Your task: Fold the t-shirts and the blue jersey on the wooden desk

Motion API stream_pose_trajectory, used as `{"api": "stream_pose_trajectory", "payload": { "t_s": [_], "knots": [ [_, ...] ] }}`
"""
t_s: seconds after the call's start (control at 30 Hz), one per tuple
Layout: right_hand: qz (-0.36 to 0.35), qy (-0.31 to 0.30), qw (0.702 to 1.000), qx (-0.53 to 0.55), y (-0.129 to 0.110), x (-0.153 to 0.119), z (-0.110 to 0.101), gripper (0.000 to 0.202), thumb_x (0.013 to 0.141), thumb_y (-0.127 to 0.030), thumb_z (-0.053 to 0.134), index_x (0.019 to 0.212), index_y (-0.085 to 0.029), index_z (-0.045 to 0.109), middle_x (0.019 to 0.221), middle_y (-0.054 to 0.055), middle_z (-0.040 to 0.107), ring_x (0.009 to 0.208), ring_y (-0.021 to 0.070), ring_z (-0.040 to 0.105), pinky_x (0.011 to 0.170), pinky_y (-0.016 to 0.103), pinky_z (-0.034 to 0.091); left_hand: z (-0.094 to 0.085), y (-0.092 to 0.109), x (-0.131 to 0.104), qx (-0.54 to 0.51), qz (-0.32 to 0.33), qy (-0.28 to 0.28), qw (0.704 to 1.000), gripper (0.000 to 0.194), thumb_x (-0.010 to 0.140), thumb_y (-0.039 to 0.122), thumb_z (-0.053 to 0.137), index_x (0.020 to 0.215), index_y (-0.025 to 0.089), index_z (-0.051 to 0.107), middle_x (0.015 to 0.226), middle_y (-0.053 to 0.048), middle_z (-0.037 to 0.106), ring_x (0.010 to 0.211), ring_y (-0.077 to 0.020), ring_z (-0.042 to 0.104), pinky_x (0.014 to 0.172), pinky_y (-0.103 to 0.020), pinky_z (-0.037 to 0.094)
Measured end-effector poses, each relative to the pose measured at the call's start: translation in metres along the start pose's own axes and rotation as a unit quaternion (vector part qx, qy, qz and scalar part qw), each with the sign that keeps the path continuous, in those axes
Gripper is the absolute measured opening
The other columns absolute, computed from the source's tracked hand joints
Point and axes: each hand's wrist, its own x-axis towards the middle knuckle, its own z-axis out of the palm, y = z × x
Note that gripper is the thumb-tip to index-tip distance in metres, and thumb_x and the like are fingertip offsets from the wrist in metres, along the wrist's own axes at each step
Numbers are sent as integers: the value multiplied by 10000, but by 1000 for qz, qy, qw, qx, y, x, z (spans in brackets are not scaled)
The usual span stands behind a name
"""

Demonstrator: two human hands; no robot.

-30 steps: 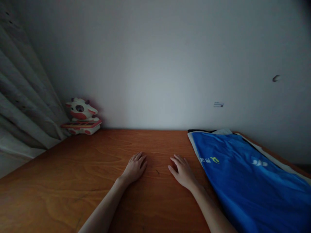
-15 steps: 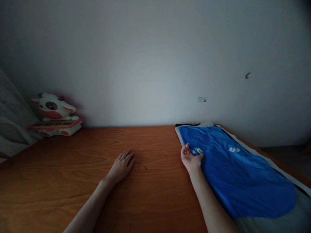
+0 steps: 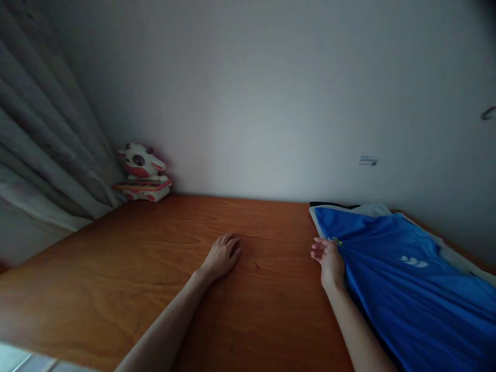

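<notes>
A blue garment point(image 3: 403, 289) with a white logo and pale edging is spread over the right side of the wooden table point(image 3: 248, 320). My right hand point(image 3: 328, 258) pinches its left edge beside a small yellow mark, and creases fan out from the pinch across the cloth. Palm down on the bare wood, left of the garment, rests my left hand point(image 3: 222, 254); its fingers are spread a little and it holds nothing.
At the back left corner of the table sits a toy cow with a keyboard point(image 3: 143, 175). A grey curtain point(image 3: 50, 119) hangs at the left. Behind the table, the wall point(image 3: 251, 103) bears a small label point(image 3: 368, 161) and a hook point(image 3: 489, 113).
The view has turned left, bringing in more curtain. My right hand, open and palm up before, has closed on the garment's edge, and the cloth is now pulled into folds. My left hand stays flat.
</notes>
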Motion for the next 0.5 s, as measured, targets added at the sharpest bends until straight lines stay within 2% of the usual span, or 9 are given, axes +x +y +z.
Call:
{"api": "stream_pose_trajectory", "payload": {
  "t_s": [0.1,0.13,0.2,0.23,0.27,0.3,0.37,0.43,0.5],
  "knots": [
    [-23,-210,965,-154,4,-38,23,597,898,-700,487,590,-205,613,379,-42,483,366,112,463,456,232,386,-9,17,-1,-42,-1,52,998,519,930,341,598,1418,180,527,1472,-185,542,1374,-323,511,1156,-535,424],
    [-3,-340,916,-213,2,-55,30,637,895,-720,480,547,-202,606,348,-40,462,353,110,455,466,230,382,-12,24,-2,-59,10,58,997,616,913,373,632,1475,184,466,1497,-186,515,1392,-326,488,1167,-536,410],
    [122,-590,750,-272,-7,-88,40,671,911,-718,470,582,-171,676,430,0,581,398,120,535,509,229,411,-17,36,-4,-93,55,37,993,864,851,485,713,1572,196,334,1564,-194,437,1447,-346,416,1194,-541,367],
    [190,-665,670,-270,-13,-102,42,637,913,-698,498,671,-156,729,519,21,658,446,136,592,550,241,450,-19,41,-6,-106,83,12,991,984,799,538,755,1598,205,289,1599,-198,389,1474,-367,372,1205,-551,342],
    [229,-704,621,-256,-19,-111,42,553,905,-656,567,799,-151,764,613,31,713,514,148,641,607,253,483,-21,46,-8,-115,110,-19,987,1062,742,572,795,1606,223,286,1627,-197,348,1493,-394,332,1209,-571,319],
    [248,-722,602,-233,-24,-115,41,510,875,-644,632,876,-153,770,656,34,733,541,154,658,625,259,493,-22,49,-10,-122,132,-51,982,1065,702,582,820,1591,249,336,1640,-189,333,1500,-422,309,1206,-596,302],
    [241,-699,652,-168,-30,-111,36,546,804,-699,688,873,-161,748,626,30,713,513,159,640,577,257,484,-22,52,-13,-133,148,-100,975,859,710,555,819,1473,295,525,1612,-164,401,1472,-448,352,1179,-633,306],
    [179,-591,780,-101,-27,-93,32,578,745,-768,688,762,-191,687,527,-1,629,442,154,570,485,250,444,-21,53,-16,-149,140,-116,972,551,788,502,766,1289,295,667,1514,-142,536,1394,-420,471,1145,-614,353],
    [58,-405,910,-71,-18,-72,30,573,731,-792,664,713,-221,626,496,-23,558,429,155,522,445,258,420,-20,54,-16,-169,117,-108,973,364,841,437,720,1163,269,701,1344,-130,666,1258,-363,598,1093,-541,426]
  ]
}}
